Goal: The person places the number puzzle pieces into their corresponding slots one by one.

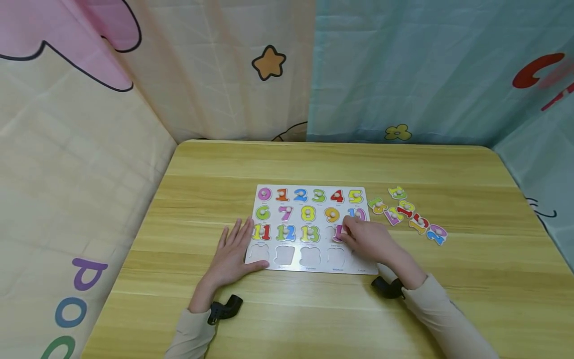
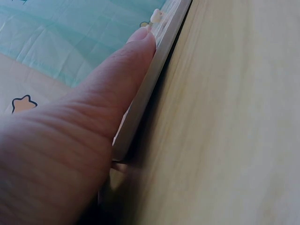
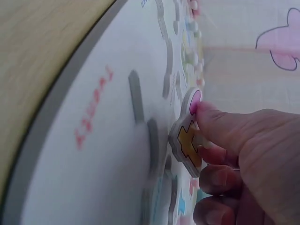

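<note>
Table (image 1: 296, 309); right hand (image 1: 371, 240) pinches numeral (image 3: 187, 142) (left hand (image 1: 230, 257) splayed).

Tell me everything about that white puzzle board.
The white rectangular puzzle board, apparently wooden, lies flat on a yellowish wooden table. Colourful knobbed number pieces, 0 through 13, fill upper recesses; four visible bottom recesses are empty. The bare left hand rests on its left edge; the bare right hand holds a pink and orange piece over it.
</note>
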The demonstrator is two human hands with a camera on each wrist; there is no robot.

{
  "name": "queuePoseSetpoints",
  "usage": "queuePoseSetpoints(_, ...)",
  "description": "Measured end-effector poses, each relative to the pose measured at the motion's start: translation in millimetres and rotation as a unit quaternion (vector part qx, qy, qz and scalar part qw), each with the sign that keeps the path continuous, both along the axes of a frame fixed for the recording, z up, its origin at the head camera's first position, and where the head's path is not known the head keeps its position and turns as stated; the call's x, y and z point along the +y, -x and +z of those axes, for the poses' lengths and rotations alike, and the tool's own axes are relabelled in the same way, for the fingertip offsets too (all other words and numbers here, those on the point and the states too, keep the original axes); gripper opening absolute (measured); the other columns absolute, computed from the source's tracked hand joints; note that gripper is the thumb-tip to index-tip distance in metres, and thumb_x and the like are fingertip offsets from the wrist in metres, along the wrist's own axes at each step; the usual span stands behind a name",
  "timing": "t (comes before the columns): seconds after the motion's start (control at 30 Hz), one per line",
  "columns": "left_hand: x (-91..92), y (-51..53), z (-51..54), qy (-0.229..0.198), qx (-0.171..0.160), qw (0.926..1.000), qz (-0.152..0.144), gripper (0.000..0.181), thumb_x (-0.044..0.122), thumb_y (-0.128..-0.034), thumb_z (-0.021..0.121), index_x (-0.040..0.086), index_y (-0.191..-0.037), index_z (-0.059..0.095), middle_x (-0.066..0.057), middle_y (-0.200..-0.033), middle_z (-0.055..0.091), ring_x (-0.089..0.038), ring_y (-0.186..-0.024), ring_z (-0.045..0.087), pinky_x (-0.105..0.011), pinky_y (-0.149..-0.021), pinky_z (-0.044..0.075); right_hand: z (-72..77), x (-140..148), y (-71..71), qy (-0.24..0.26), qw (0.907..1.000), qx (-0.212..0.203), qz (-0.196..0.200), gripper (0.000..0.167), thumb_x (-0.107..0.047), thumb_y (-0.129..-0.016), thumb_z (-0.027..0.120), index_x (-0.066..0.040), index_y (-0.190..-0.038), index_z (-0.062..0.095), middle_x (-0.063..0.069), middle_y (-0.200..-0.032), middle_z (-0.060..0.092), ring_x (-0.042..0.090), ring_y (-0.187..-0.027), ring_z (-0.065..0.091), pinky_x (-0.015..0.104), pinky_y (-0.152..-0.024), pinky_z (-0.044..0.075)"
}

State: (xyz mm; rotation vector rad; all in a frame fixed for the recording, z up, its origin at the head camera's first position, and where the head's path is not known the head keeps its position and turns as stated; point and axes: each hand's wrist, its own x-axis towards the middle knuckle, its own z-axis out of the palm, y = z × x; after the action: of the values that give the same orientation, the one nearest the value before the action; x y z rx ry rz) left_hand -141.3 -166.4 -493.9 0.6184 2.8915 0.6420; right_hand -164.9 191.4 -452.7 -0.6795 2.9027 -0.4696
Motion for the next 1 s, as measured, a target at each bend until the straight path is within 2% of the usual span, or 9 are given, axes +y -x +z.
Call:
queuePoseSetpoints(0.13,0.7,-0.4,1.0,-0.005,-0.001,1.0000,-0.003,0.111,0.066,-0.0781,0.061,0.002,-0.151,0.009,-0.010,-0.157,0.008,-0.028,-0.143,-0.004,-0.048,-0.111,-0.009,-1.6,-9,4.4,-0.006,0.9998,-0.012,0.014,0.024,-0.031,-0.092,0.064,-0.014,-0.085,0.048,-0.005,-0.062,0.041,0.011,-0.053,0.040,0.026,-0.046,0.026)
queuePoseSetpoints(0.4,0.4,-0.4,1.3,-0.003,0.002,1.0000,-0.002,0.111,0.066,-0.0779,0.062,0.002,-0.152,0.009,-0.010,-0.157,0.008,-0.029,-0.143,-0.003,-0.048,-0.111,-0.008,-6.7,-19,9.3,-0.008,0.9997,-0.023,0.004,0.024,-0.033,-0.092,0.063,-0.015,-0.088,0.049,-0.005,-0.063,0.043,0.012,-0.055,0.042,0.027,-0.047,0.028)
queuePoseSetpoints(1.0,0.8,-0.5,0.2,-0.004,0.002,1.0000,0.001,0.111,0.066,-0.0777,0.062,0.001,-0.151,0.010,-0.010,-0.157,0.008,-0.028,-0.143,-0.003,-0.047,-0.111,-0.008,-8.3,-20,8.6,0.001,0.9992,-0.039,-0.002,0.022,-0.031,-0.094,0.061,-0.014,-0.089,0.048,-0.005,-0.060,0.043,0.010,-0.051,0.041,0.026,-0.045,0.026)
